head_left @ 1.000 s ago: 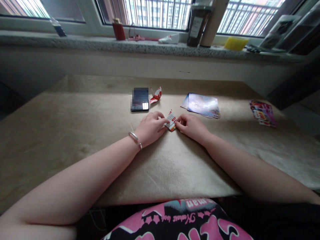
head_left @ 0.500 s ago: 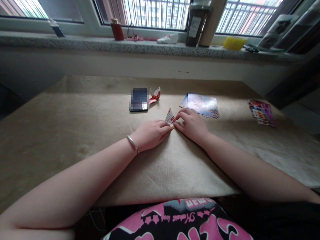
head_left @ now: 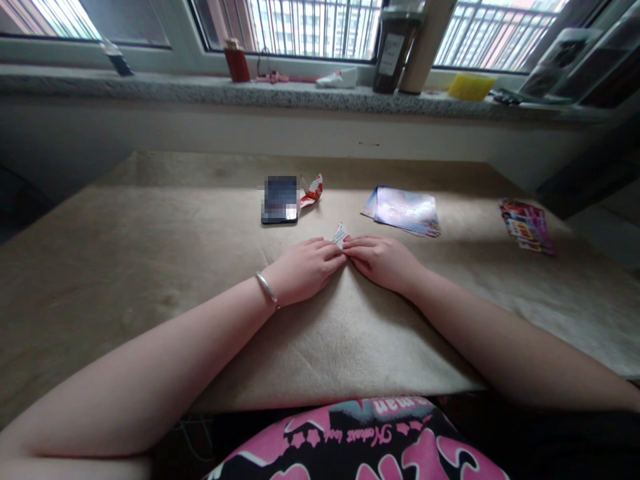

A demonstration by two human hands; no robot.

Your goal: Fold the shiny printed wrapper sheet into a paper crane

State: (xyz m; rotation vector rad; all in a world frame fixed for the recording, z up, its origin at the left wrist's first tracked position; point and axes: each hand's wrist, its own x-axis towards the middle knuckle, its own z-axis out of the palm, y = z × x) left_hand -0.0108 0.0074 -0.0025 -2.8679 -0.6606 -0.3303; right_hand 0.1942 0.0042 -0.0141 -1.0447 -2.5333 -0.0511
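A small folded piece of white and red printed paper (head_left: pixel 341 236) lies on the table between my hands, its pointed tip sticking up beyond my fingers. My left hand (head_left: pixel 307 268), a silver bangle at its wrist, has its fingers closed together on the paper's left side. From the right, my right hand (head_left: pixel 383 261) presses its fingers on the paper too, and the fingertips of both hands meet there. Most of the paper is hidden beneath the fingers.
Beyond my hands lie a dark phone (head_left: pixel 280 200), a folded red and white paper (head_left: pixel 313 191) and a stack of glossy pictures (head_left: pixel 406 210). Colourful cards (head_left: pixel 527 227) are at the right. Jars, a yellow sponge-like block (head_left: pixel 471 87) and other items line the windowsill (head_left: pixel 175 91).
My right hand has lowered and flattened, its fingers moving left over the paper to meet my left fingertips. Less of the paper's tip shows now.
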